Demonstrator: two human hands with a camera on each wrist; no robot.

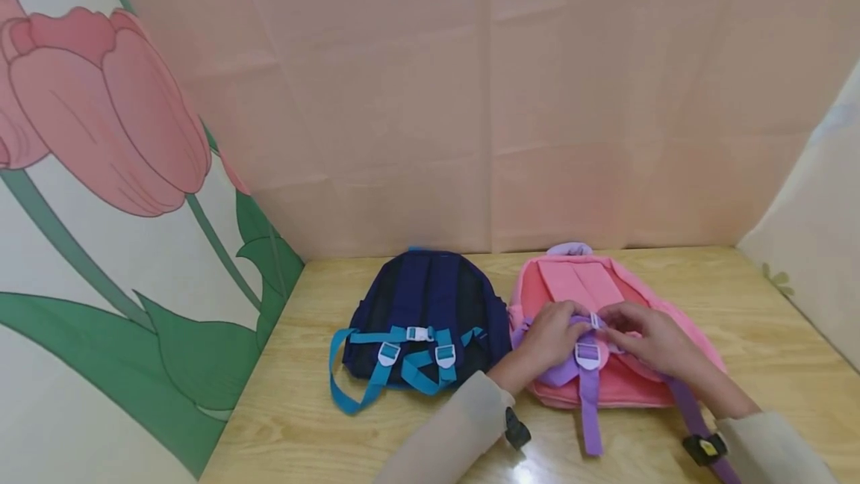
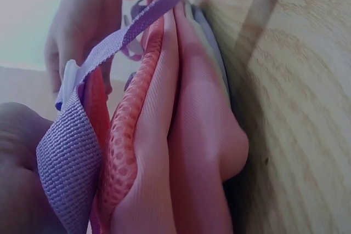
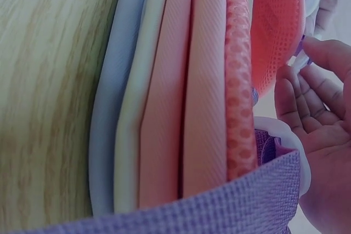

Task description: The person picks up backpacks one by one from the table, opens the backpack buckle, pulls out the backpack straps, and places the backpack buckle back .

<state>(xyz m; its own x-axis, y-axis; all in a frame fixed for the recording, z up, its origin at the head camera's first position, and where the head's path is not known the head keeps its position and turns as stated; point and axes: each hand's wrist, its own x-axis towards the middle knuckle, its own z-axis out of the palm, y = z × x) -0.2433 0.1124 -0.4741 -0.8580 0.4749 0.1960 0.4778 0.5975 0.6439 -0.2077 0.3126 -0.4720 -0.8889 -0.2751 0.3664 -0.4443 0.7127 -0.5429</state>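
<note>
Left grip [image 1: 555, 331] and right grip [image 1: 646, 336] pinch the clip [image 1: 595, 321]. The pink bag [image 1: 587, 281] lies by the tabletop's [image 1: 275, 409] back edge, straps [image 1: 590, 413] up, likely for easy reach.

We are facing a creased pinkish wall [image 1: 490, 95], tulips [image 1: 121, 118] are spreading over the left wall [image 1: 168, 267], and light [image 1: 522, 473] is glinting off the wood table [image 1: 289, 409].
</note>
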